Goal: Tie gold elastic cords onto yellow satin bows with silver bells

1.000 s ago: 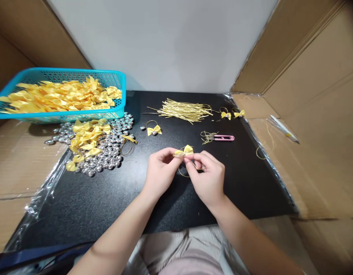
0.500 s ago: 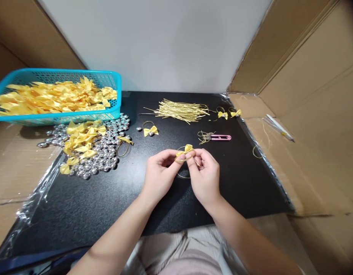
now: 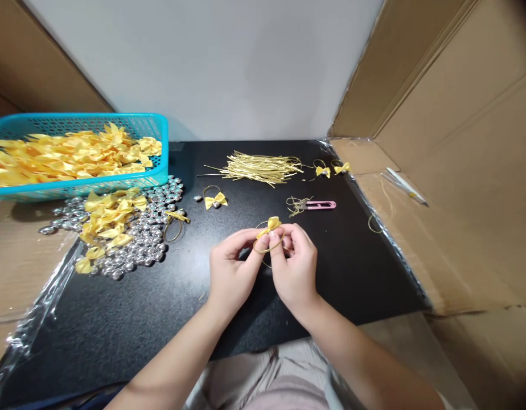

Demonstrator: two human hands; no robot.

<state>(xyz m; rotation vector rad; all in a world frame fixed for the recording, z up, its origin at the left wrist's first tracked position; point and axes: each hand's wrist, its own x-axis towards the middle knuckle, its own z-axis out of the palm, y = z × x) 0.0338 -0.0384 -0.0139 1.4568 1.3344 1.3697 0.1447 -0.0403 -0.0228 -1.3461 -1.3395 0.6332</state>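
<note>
Both my hands meet over the middle of the black mat (image 3: 130,307). My left hand (image 3: 231,272) and my right hand (image 3: 294,267) pinch a small yellow ribbon bow (image 3: 269,224) with a thin gold cord loop (image 3: 266,249) hanging from it. The fingers of both hands are closed on the bow and its cord. Whether a bead sits under the bow is hidden by my fingers.
A turquoise basket (image 3: 79,185) of yellow bows stands at the far left, with silver beads (image 3: 154,230) and loose bows (image 3: 111,213) in front. Gold cords (image 3: 258,167), pink snips (image 3: 320,204) and finished bows (image 3: 215,200) (image 3: 331,169) lie farther back. Cardboard walls (image 3: 459,171) rise on the right.
The cord has gone from lying straight across the bow to a round loop below it. My hands have drawn a little closer together and toward me.
</note>
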